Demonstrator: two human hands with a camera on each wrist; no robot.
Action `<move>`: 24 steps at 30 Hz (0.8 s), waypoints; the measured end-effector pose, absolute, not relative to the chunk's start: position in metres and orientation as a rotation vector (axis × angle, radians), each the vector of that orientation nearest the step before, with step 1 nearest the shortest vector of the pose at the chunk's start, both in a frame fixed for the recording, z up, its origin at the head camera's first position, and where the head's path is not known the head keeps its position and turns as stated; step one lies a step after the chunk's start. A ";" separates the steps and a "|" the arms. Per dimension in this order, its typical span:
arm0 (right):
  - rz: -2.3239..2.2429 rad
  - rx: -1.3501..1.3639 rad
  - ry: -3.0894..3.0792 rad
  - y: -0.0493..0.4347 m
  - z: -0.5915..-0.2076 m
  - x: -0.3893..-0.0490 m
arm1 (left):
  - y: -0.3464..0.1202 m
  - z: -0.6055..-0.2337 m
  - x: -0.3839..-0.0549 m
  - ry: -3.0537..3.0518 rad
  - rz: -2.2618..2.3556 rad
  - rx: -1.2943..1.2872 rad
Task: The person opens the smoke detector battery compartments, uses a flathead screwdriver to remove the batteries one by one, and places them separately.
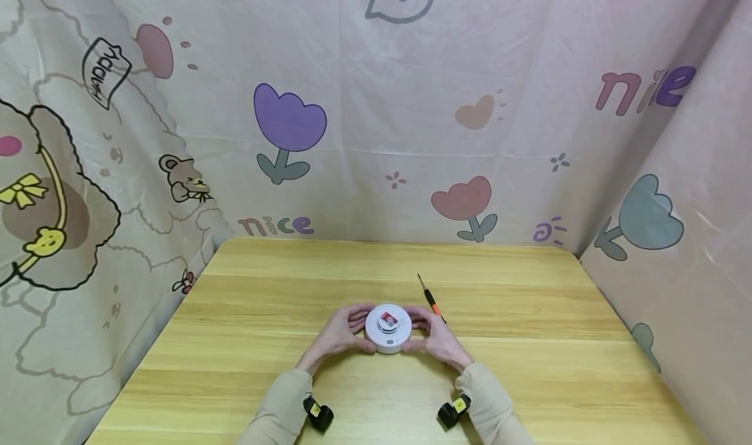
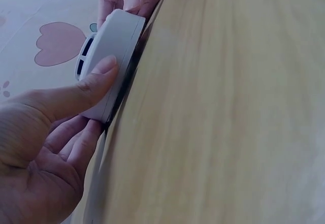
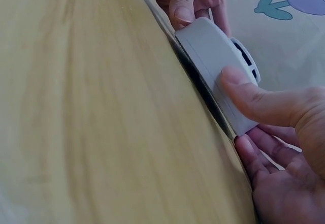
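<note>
Printed curtain (image 1: 364,106) is hanging behind and along both sides, probably screening off the work area. Wood-grain tabletop (image 1: 529,353) is spreading in front of it, carrying the items. Two beige sleeves (image 1: 282,402) are coming in from the near edge, ending short of the wrists, so the hands are staying bare.

Left hand (image 1: 339,333) is gripping the left side of the white round device (image 1: 388,331), partly closed: thumb pressing the near side wall, fingers wrapping the far side. Right hand (image 1: 437,337) is mirroring that on the right, same part-closed grip, likely to balance the thing and stop it turning. Device is sitting between the hands, vented face up, maybe so the top is staying visible; can't tell if its base is touching the tabletop or just above.

Black wrist cameras (image 1: 319,414) are riding on the sleeves, apparently to view the grip. Screwdriver (image 1: 431,299) is lying beyond the right hand, tip pointing away, presumably within reach. Red-and-white label (image 1: 389,319) is facing up; text too small.
</note>
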State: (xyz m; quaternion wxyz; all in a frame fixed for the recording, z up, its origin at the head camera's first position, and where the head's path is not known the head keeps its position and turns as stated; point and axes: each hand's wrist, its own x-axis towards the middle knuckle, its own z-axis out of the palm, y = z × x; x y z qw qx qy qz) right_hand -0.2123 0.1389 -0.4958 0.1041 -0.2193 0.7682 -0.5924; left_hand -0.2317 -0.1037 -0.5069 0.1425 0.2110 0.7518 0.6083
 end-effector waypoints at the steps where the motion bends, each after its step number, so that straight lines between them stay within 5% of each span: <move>1: -1.751 -0.653 2.264 0.139 -0.496 -0.212 | -0.104 -0.510 -0.233 2.177 1.750 0.608; 24: -1.898 -0.616 2.192 0.147 -0.525 -0.223 | -0.108 -0.509 -0.231 2.109 1.854 0.546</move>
